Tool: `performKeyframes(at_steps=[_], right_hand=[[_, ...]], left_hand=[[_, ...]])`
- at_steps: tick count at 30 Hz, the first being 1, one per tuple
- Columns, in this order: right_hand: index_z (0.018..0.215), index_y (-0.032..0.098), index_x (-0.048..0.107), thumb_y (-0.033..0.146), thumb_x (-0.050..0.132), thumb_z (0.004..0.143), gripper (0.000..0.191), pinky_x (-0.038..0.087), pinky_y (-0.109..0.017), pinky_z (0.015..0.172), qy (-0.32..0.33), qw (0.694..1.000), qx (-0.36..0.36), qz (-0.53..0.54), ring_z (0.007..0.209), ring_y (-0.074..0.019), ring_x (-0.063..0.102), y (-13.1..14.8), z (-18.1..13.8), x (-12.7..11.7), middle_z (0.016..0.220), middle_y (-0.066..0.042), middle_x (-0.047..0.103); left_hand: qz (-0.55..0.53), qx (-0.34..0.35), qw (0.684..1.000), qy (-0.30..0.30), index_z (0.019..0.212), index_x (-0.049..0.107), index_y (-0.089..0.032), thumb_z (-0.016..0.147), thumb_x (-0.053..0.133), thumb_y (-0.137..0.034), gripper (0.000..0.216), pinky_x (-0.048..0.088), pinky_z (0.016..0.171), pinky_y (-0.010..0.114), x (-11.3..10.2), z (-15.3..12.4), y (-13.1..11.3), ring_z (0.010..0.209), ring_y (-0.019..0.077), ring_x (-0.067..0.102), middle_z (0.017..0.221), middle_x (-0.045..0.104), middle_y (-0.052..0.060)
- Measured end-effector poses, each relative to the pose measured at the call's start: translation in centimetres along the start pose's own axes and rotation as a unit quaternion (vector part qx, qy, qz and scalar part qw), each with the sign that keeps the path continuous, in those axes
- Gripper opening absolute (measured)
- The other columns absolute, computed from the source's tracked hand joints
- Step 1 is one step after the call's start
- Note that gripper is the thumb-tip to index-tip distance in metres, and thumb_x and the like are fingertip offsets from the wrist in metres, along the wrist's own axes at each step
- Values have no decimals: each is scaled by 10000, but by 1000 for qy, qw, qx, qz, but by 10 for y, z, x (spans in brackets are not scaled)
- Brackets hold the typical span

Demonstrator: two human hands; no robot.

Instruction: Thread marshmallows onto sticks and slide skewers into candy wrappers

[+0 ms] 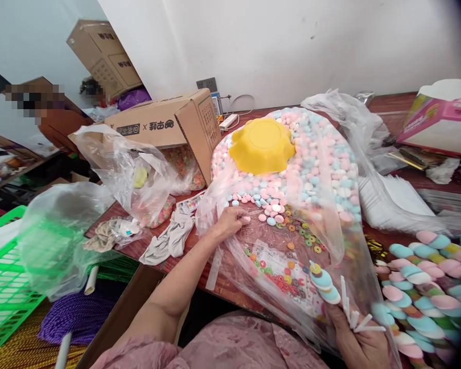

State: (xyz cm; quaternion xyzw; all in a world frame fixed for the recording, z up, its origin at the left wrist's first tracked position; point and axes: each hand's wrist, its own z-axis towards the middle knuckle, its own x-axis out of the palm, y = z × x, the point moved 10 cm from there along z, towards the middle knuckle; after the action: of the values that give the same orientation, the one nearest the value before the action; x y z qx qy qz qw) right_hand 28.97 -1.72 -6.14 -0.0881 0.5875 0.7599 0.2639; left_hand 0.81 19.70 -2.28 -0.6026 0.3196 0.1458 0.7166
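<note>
My left hand reaches into a big clear plastic bag heaped with pink, blue and white round candies, its fingers pinched on a pink candy at the edge of the pile. My right hand is closed around several white sticks, one of them threaded with stacked pastel candies. Small coloured ring candies lie scattered on the plastic between my hands. A yellow scalloped bowl sits upside down on the candy heap.
Finished candy skewers pile up at the right. A cardboard box, crumpled clear bags, cloth gloves and a green crate stand left. A stack of clear sleeves and a pink box lie far right.
</note>
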Motion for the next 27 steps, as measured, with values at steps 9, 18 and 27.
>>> performKeyframes(at_steps=[9, 18, 27], right_hand=[[990, 191, 730, 273, 569, 836, 238, 585, -249, 682, 0, 997, -64, -31, 762, -219, 738, 20, 2, 1, 886, -42, 777], [1078, 186, 701, 72, 434, 760, 431, 559, -245, 652, 60, 979, -164, -108, 734, -185, 734, 93, 19, 12, 891, -44, 769], [1040, 124, 704, 61, 378, 727, 456, 573, -326, 648, 81, 947, -182, -251, 792, -239, 742, 92, 18, 25, 998, -110, 766]], left_hand=[[-28, 115, 987, -105, 1097, 711, -185, 775, 640, -185, 329, 511, 860, 345, -8, -31, -45, 937, 199, 619, 1011, 696, 88], [-322, 20, 946, -20, 924, 751, -151, 605, 852, -278, 358, 523, 620, 222, 24, -68, -70, 781, 131, 581, 919, 583, 49], [-296, 12, 955, -22, 833, 738, -144, 663, 788, -206, 188, 542, 546, 199, 16, -83, -87, 714, 123, 606, 848, 633, 42]])
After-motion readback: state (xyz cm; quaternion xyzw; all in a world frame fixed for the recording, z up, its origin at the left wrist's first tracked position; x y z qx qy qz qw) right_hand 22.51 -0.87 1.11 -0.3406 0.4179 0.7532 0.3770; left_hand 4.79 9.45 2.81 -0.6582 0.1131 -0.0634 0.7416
